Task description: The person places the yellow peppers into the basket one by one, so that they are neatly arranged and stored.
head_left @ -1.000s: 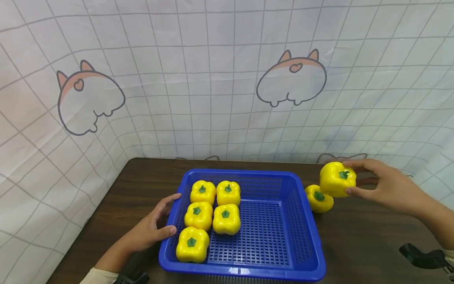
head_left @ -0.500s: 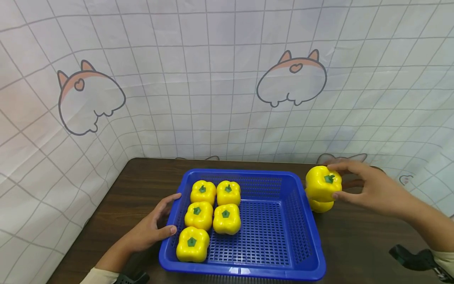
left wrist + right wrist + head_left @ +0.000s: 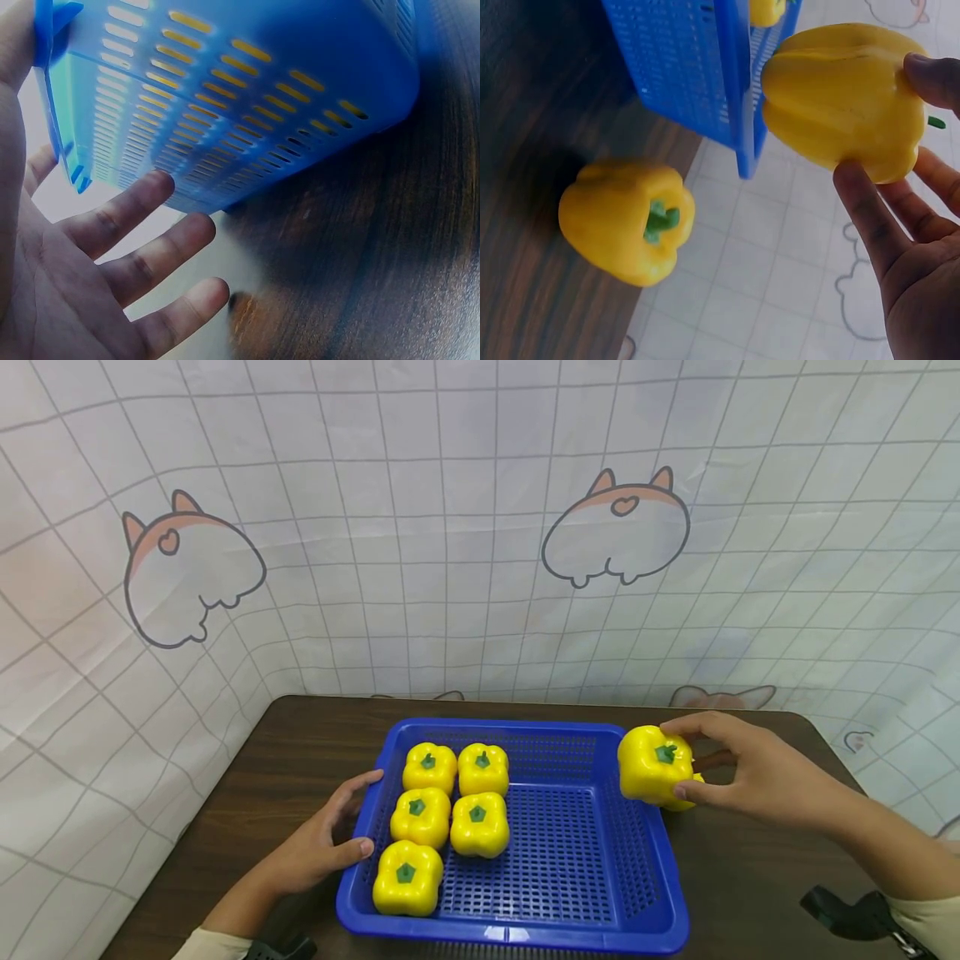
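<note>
In the head view, my right hand (image 3: 750, 772) pinches a yellow bell pepper (image 3: 651, 765) between thumb and fingers, raised over the right rim of a blue plastic basket (image 3: 562, 935). The green stem of this pepper points toward the hand in the right wrist view. Another yellow pepper (image 3: 622, 221) lies on its side on the table outside the basket, mostly hidden in the head view. My left hand (image 3: 318, 843) rests its thumb and index fingertip on the basket's left rim. The left wrist view shows its other fingers (image 3: 161, 255) spread beside the slotted wall.
Several yellow peppers stand stem up in the basket's left half, among them a front-left one (image 3: 407, 878) and an inner one (image 3: 480, 824). The dark wooden table (image 3: 247, 793) meets a white grid-patterned cloth (image 3: 450, 568) behind it.
My right hand has carried its pepper leftward and slightly down, from beyond the basket's right side to over the rim. The left hand and the basket stay put.
</note>
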Motion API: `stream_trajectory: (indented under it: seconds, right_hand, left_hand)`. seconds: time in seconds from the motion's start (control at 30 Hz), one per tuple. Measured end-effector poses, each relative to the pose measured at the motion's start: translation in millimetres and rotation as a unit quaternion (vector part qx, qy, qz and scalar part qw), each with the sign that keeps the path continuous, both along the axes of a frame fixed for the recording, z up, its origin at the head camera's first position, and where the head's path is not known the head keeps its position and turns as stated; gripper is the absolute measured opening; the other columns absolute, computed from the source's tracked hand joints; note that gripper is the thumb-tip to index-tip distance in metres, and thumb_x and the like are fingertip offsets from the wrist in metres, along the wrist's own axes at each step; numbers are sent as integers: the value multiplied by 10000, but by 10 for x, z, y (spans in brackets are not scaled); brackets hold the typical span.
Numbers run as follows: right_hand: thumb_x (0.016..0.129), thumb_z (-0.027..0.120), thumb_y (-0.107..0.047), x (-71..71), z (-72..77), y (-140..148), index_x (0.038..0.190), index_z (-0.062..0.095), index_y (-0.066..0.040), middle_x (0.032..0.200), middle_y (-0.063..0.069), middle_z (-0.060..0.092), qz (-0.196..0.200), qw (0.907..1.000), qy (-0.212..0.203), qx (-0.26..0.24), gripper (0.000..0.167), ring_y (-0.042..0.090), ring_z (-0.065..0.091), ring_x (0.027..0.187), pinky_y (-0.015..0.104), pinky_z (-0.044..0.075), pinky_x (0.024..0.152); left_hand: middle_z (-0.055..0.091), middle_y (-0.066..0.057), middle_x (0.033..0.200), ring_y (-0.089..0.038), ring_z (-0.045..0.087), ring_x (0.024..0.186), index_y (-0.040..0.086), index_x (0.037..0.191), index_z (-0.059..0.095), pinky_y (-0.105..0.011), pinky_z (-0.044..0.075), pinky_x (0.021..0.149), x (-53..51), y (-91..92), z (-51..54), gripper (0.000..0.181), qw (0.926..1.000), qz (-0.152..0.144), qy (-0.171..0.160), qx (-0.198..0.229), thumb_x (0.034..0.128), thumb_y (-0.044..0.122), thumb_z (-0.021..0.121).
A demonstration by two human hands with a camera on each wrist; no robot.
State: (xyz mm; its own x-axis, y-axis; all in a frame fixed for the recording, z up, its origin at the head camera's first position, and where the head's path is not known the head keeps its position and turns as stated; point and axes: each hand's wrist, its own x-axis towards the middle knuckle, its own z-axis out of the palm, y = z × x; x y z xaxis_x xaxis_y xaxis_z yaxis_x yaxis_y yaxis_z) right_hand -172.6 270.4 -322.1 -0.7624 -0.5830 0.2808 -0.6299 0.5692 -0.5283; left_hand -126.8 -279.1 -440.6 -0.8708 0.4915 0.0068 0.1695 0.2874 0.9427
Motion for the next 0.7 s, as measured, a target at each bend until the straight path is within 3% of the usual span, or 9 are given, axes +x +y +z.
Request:
stream_trajectory:
  seconds: [0.17, 0.43, 0.7]
  right_hand:
    - [813, 889, -171, 27, -24, -70, 1357, 579, -162, 1293, -44, 596, 225, 9997, 65, -84, 626, 91, 639, 1052, 290, 584, 826]
    - [837, 874, -229, 112, -74, -187, 1359, 582, -207, 1259, -67, 613, 231, 9990, -300, -221, 600, 123, 646, 1014, 314, 595, 801]
    - [840, 871, -243, 192, -133, -339, 1360, 559, -172, 1315, 33, 584, 343, 9964, -713, -297, 611, 181, 666, 987, 308, 599, 791]
  left_hand:
    - [447, -334, 1421, -418, 590, 1187, 256, 1610, 171, -406, 600, 826, 0, 2, 3, 767, 10000, 9, -35, -14, 995, 194, 626]
    - [451, -326, 1419, -411, 591, 1181, 255, 1609, 171, -403, 600, 828, -2, -2, -2, 765, 10000, 13, -53, -20, 997, 199, 626]
    - [448, -324, 1422, -412, 583, 1189, 263, 1610, 174, -405, 598, 834, -5, -5, -16, 769, 10000, 21, -2, -38, 993, 206, 631]
